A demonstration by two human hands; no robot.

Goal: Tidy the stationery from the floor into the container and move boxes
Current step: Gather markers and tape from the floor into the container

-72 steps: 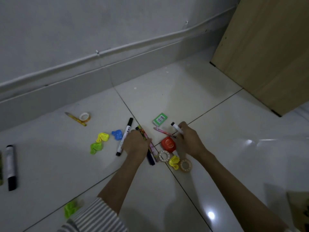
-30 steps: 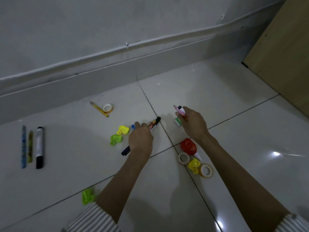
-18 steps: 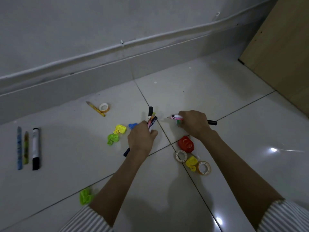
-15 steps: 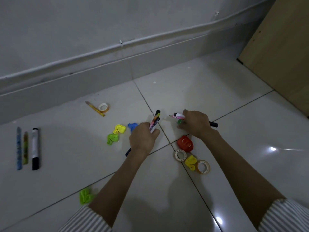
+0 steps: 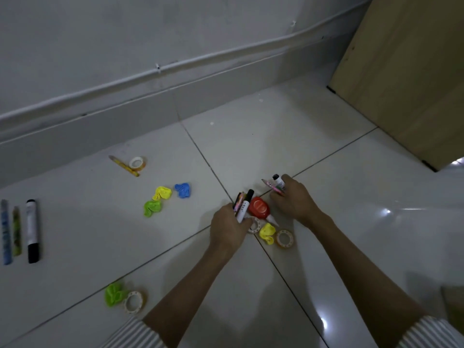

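Head view: stationery scattered on tiled floor (image 5: 251, 136).

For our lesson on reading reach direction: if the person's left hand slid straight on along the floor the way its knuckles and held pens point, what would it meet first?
The left hand points up and slightly right. The red round item lies just ahead to the right, so it would likely brush that first; depth is uncertain, and beyond is bare floor tile.

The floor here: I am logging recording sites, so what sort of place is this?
Probably an indoor room, home or office, seen at floor level: glossy white floor tiles, a plain wall with a baseboard, and a light wooden furniture panel.
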